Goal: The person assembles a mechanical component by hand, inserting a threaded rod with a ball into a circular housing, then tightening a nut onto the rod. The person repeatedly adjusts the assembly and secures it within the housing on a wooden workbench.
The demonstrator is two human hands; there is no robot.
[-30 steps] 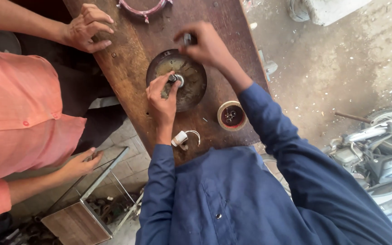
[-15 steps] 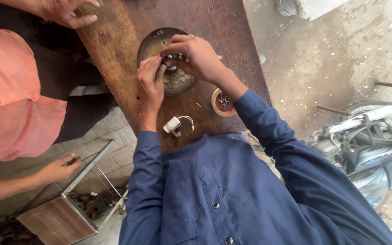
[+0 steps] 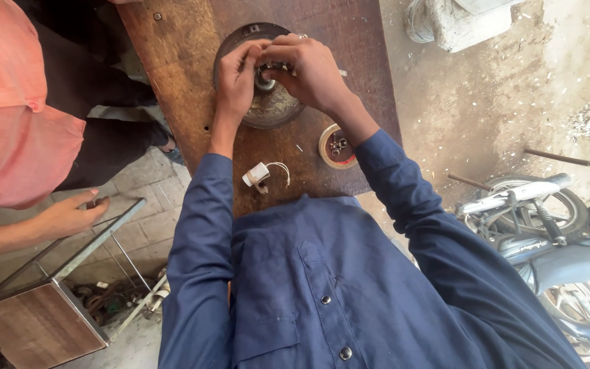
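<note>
Both hands, the left hand [image 3: 235, 80] and right hand [image 3: 307, 72], are now being brought together, clamped on a small part [image 3: 265, 83] over the metal disc [image 3: 274, 113] on the counter [image 3: 172, 82]; the right was earlier apart.

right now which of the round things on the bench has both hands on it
The big dark metal disc at the far end: the left hand and right hand meet over its centre. The small round tin of screws sits untouched beside it.
</note>
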